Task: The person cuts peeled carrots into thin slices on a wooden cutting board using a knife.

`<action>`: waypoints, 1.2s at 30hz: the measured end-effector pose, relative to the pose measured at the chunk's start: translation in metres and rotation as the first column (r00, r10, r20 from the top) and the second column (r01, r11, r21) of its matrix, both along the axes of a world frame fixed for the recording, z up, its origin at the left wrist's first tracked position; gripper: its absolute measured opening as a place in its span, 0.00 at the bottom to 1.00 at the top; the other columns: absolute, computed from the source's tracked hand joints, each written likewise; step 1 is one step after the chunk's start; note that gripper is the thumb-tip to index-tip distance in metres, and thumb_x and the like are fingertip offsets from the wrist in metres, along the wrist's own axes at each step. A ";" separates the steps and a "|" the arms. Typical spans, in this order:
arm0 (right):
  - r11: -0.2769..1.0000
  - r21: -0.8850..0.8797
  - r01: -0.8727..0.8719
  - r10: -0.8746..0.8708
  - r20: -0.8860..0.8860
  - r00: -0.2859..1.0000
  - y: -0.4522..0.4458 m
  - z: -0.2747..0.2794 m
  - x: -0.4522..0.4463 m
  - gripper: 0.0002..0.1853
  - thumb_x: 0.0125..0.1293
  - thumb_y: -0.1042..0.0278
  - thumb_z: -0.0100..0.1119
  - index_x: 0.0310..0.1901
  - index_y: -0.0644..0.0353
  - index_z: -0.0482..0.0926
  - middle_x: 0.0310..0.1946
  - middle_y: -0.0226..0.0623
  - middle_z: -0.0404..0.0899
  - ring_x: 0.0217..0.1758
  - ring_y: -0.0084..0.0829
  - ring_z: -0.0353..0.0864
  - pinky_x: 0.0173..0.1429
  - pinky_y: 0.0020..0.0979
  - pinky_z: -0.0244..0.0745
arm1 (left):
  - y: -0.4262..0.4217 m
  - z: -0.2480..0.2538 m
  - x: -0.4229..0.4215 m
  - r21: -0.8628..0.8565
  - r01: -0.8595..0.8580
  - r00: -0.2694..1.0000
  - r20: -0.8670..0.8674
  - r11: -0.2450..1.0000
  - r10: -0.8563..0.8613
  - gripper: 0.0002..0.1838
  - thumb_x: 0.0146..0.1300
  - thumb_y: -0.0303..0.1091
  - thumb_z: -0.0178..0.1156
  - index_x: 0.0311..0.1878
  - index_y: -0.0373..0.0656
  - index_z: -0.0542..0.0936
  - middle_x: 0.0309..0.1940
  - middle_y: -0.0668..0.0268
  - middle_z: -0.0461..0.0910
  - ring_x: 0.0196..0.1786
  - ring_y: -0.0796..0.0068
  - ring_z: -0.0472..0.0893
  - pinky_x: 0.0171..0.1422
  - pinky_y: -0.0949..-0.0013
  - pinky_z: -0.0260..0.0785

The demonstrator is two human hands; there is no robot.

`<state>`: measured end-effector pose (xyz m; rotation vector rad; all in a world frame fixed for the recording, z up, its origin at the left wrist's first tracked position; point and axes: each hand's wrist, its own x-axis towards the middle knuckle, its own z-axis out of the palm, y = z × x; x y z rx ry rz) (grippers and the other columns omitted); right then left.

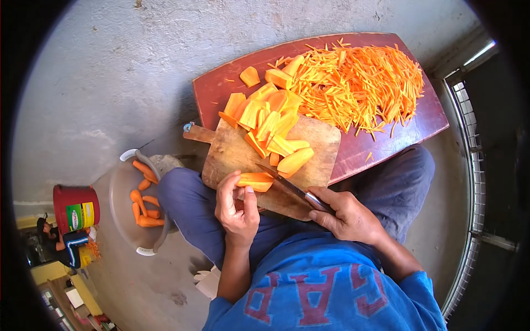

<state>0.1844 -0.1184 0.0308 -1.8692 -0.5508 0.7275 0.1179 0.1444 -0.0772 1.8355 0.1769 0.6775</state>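
My left hand [236,208] pinches a cut carrot piece [255,181] at the near edge of a wooden cutting board [323,144]. In my right hand [346,216] is a knife [292,188], gripped by its dark handle, its blade pointing up and left with the tip close to the carrot piece. Flat carrot slices [268,113] lie heaped on the board's far part, and one thick slice [295,161] rests just beyond the blade. Behind the board, a large pile of carrot strips [359,83] spreads over a red table [386,148].
To the left on the floor stands a grey tub [117,209] holding several whole carrots [144,207]. A red bucket [61,204] with a label is farther left, near another person [61,243]. A wall [121,66] rises behind the table, and a barred metal gate [470,143] stands at right.
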 end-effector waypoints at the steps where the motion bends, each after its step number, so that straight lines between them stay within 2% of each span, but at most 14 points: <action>1: 1.000 0.001 0.000 0.000 -0.001 1.000 0.000 0.000 0.000 0.26 0.80 0.69 0.71 0.75 0.69 0.78 0.51 0.67 0.89 0.55 0.64 0.92 0.60 0.51 0.85 | -0.002 0.000 0.001 -0.060 0.002 1.000 0.009 0.998 -0.002 0.19 0.78 0.16 0.66 0.70 0.29 0.81 0.67 0.48 0.85 0.59 0.65 0.90 0.58 0.66 0.88; 2: 1.000 0.001 0.000 0.000 -0.002 1.000 -0.001 -0.001 0.000 0.26 0.80 0.69 0.71 0.74 0.69 0.78 0.51 0.67 0.89 0.55 0.64 0.92 0.60 0.51 0.85 | -0.004 -0.001 0.001 -0.120 0.006 1.000 0.018 0.993 -0.004 0.20 0.79 0.16 0.66 0.70 0.29 0.81 0.67 0.49 0.85 0.59 0.66 0.90 0.59 0.66 0.88; 5: 1.000 0.013 0.003 -0.003 0.009 1.000 -0.003 -0.005 -0.002 0.26 0.80 0.69 0.71 0.74 0.69 0.78 0.50 0.67 0.89 0.54 0.63 0.92 0.60 0.51 0.85 | -0.002 -0.005 0.001 -0.126 0.025 1.000 -0.014 0.992 -0.027 0.22 0.80 0.18 0.68 0.73 0.28 0.80 0.62 0.52 0.88 0.58 0.69 0.90 0.62 0.67 0.86; 8: 1.000 -0.006 -0.018 0.018 0.020 1.000 -0.003 -0.007 -0.003 0.27 0.81 0.69 0.71 0.75 0.70 0.77 0.47 0.58 0.89 0.51 0.53 0.94 0.59 0.45 0.85 | -0.005 0.002 0.007 -0.129 -0.005 0.997 -0.073 0.992 -0.004 0.24 0.81 0.20 0.70 0.75 0.28 0.79 0.57 0.55 0.89 0.56 0.71 0.90 0.62 0.68 0.85; 11: 0.999 0.018 -0.034 0.033 0.033 0.999 -0.002 -0.005 -0.002 0.27 0.81 0.68 0.71 0.75 0.70 0.77 0.47 0.59 0.89 0.52 0.55 0.94 0.59 0.45 0.85 | -0.002 0.005 0.011 -0.232 0.064 0.994 -0.068 0.971 -0.082 0.25 0.81 0.19 0.70 0.77 0.28 0.77 0.61 0.53 0.89 0.59 0.72 0.89 0.66 0.68 0.82; 14: 0.999 0.002 -0.052 0.052 0.017 0.998 0.000 0.004 -0.001 0.27 0.81 0.69 0.71 0.74 0.72 0.77 0.54 0.67 0.90 0.60 0.62 0.93 0.64 0.48 0.86 | -0.002 0.008 0.008 -0.320 0.071 0.993 -0.066 0.945 -0.097 0.24 0.80 0.20 0.72 0.74 0.27 0.79 0.57 0.55 0.91 0.53 0.76 0.89 0.61 0.72 0.83; 20: 0.992 -0.017 -0.123 0.123 -0.020 0.992 -0.003 0.011 -0.004 0.28 0.80 0.69 0.71 0.75 0.72 0.76 0.58 0.67 0.90 0.63 0.63 0.92 0.66 0.49 0.87 | 0.002 0.004 0.001 -0.363 0.023 0.981 -0.174 0.931 -0.092 0.19 0.80 0.25 0.75 0.68 0.29 0.83 0.47 0.62 0.91 0.39 0.84 0.85 0.43 0.78 0.79; 23: 0.996 0.001 -0.089 0.089 0.007 0.996 0.002 0.011 -0.005 0.27 0.81 0.69 0.71 0.74 0.72 0.77 0.56 0.68 0.90 0.62 0.65 0.92 0.65 0.51 0.87 | 0.002 0.006 0.002 -0.413 -0.015 0.970 -0.226 0.911 -0.087 0.20 0.79 0.25 0.76 0.68 0.28 0.83 0.46 0.62 0.90 0.43 0.84 0.84 0.48 0.77 0.78; 26: 0.997 -0.024 -0.079 0.080 0.016 0.997 0.004 0.016 -0.008 0.26 0.81 0.68 0.71 0.73 0.71 0.76 0.54 0.68 0.90 0.60 0.67 0.91 0.63 0.53 0.86 | 0.003 0.006 0.001 -0.417 -0.018 0.963 -0.252 0.909 -0.097 0.20 0.79 0.26 0.77 0.67 0.29 0.84 0.46 0.65 0.88 0.43 0.85 0.83 0.47 0.78 0.78; 29: 0.997 -0.025 -0.074 0.074 0.005 0.997 0.005 0.022 -0.009 0.27 0.80 0.68 0.71 0.74 0.71 0.76 0.54 0.67 0.90 0.60 0.67 0.91 0.62 0.54 0.86 | 0.004 0.002 -0.001 -0.314 -0.047 0.953 -0.299 0.948 -0.051 0.20 0.78 0.26 0.77 0.67 0.29 0.84 0.51 0.65 0.87 0.42 0.84 0.83 0.45 0.78 0.78; 32: 0.997 -0.036 -0.063 0.063 0.007 0.998 0.004 0.025 -0.011 0.27 0.81 0.68 0.71 0.74 0.70 0.76 0.55 0.67 0.90 0.60 0.67 0.91 0.61 0.55 0.86 | 0.003 0.004 -0.001 -0.089 -0.022 0.979 -0.205 0.996 0.004 0.20 0.77 0.26 0.78 0.67 0.30 0.85 0.58 0.62 0.84 0.42 0.81 0.83 0.44 0.77 0.79; 36: 0.997 -0.045 -0.070 0.071 0.024 0.997 0.005 0.020 -0.013 0.25 0.81 0.69 0.71 0.73 0.69 0.77 0.56 0.65 0.90 0.61 0.67 0.91 0.62 0.54 0.87 | 0.006 0.004 -0.008 -0.132 0.090 0.982 -0.155 0.987 -0.111 0.23 0.73 0.24 0.80 0.67 0.30 0.85 0.64 0.59 0.81 0.43 0.80 0.84 0.43 0.76 0.81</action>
